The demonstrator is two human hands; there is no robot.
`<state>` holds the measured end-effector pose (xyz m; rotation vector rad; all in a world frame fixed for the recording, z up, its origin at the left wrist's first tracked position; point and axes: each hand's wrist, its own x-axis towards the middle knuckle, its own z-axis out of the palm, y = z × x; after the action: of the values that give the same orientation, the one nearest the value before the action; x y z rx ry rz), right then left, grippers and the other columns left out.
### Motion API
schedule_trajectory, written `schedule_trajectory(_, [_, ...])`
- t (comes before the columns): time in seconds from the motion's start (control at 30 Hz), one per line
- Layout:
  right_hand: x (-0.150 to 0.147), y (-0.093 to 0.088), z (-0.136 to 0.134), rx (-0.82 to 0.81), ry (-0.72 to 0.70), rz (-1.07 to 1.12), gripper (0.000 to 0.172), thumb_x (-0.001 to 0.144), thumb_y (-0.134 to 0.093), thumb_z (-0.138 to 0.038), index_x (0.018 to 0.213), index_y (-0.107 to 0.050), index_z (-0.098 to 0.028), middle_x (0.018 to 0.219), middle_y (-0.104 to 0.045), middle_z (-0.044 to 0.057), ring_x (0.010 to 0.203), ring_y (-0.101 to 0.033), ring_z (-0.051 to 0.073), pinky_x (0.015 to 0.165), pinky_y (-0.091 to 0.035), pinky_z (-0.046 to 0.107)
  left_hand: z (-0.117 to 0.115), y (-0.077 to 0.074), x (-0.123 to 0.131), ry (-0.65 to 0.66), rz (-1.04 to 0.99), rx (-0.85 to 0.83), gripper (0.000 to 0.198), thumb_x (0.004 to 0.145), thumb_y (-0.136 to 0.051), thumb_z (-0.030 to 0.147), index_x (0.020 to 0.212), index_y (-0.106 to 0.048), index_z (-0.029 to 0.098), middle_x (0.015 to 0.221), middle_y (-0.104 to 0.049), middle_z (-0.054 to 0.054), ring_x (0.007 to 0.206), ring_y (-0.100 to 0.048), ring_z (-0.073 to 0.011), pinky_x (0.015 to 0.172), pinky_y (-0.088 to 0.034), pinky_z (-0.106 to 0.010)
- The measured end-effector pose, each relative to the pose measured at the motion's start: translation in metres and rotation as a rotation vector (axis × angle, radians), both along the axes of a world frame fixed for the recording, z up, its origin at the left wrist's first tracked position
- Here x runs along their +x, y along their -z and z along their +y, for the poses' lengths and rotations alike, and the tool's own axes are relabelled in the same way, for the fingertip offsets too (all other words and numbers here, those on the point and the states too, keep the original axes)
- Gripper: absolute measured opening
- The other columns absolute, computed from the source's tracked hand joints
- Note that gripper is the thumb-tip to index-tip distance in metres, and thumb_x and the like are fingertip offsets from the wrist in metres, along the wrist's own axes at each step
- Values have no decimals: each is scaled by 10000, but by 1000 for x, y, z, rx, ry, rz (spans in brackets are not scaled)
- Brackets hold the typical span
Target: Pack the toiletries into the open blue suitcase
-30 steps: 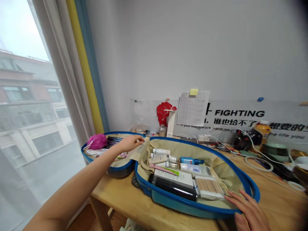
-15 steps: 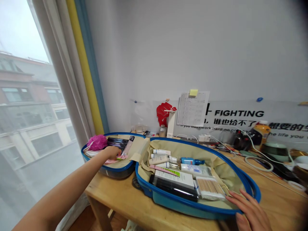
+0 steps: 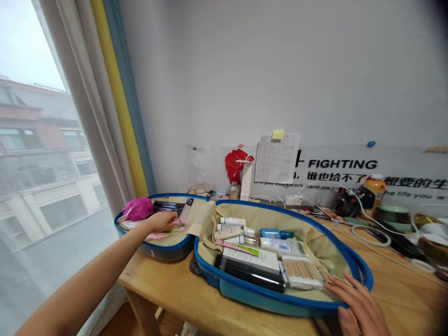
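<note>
A blue-rimmed suitcase lies spread on the wooden table, with a left half (image 3: 174, 252) and a larger right half (image 3: 266, 303). My left hand (image 3: 167, 219) reaches into the left half, its fingers closed and pointing down among a magenta bath puff (image 3: 138, 208), dark slim packs (image 3: 166, 206) and a pink package (image 3: 185, 212). What the fingers pinch is hidden. My right hand (image 3: 360, 301) is open, fingers spread over the right half's near rim, beside a pack of cotton swabs (image 3: 303, 271). A black box (image 3: 250, 274), a white box (image 3: 255, 259), a blue bottle (image 3: 276, 233) and several tubes lie there.
Cables (image 3: 371, 236), an orange-labelled bottle (image 3: 373, 193) and a green bowl (image 3: 395, 217) crowd the table's right side. Behind stand a small glass bottle (image 3: 234, 190) and a poster on the wall. Curtains (image 3: 94, 116) and a window border the left.
The view has shifted slightly, so everything sits a little further left. My left hand stays over the same items in the left half; my right hand remains at the rim.
</note>
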<state>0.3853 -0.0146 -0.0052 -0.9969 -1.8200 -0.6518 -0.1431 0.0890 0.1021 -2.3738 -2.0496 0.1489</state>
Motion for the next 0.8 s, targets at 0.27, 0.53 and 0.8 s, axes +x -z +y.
schedule_trajectory(0.27, [0, 0, -1, 8, -5, -33, 277, 937, -362, -299, 1048, -596, -203, 1037, -658, 93, 1139, -557, 274, 888, -451, 419, -5, -39, 80, 190, -356, 171, 396, 966, -285, 420, 1250, -481, 225, 1131, -657, -40, 970, -614, -179, 845, -453, -266])
schedule_trajectory(0.53, [-1, 1, -3, -24, -1, 13, 277, 929, -386, -313, 1059, -613, -222, 1058, -672, 75, 1134, -579, 260, 909, -473, 416, -7, -20, 171, 509, -210, -78, 340, 907, -506, 348, 1207, -563, 199, 1201, -636, -98, 1084, -600, -229, 921, -447, -300])
schedule_trajectory(0.8, [-3, -2, -3, 17, 16, -25, 256, 938, -367, -305, 1045, -584, -221, 1036, -660, 78, 1135, -566, 262, 882, -468, 405, 2, 4, 187, 594, -128, -104, 381, 801, -684, 300, 1160, -595, 207, 1115, -654, -81, 1041, -612, -222, 907, -463, -299])
